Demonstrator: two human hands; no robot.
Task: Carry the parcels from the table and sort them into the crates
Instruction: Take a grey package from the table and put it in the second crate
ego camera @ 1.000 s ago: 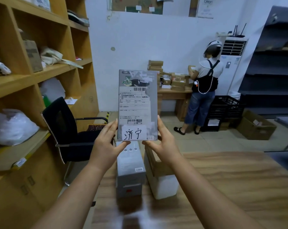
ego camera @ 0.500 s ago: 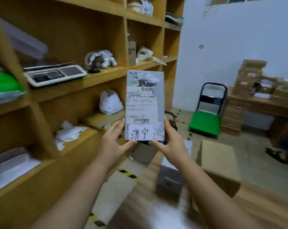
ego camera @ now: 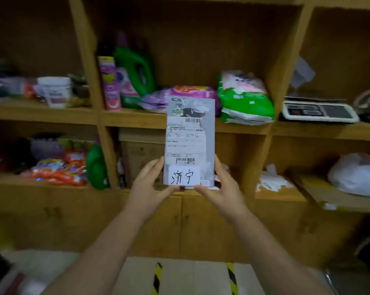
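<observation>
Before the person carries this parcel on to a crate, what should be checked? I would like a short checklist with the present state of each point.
1. Both hands hold the parcel: ok. The left hand and the right hand grip its lower edges.
2. Parcel upright, label facing the camera: ok.
3. Handwritten destination label readable: ok.
4. Matching crate in view: not ok. Only the wooden shelf with goods is ahead.
5. Floor ahead free: cannot tell. Only a strip with striped tape shows.

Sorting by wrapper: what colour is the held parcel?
Grey parcel, with a white label; head view.
</observation>
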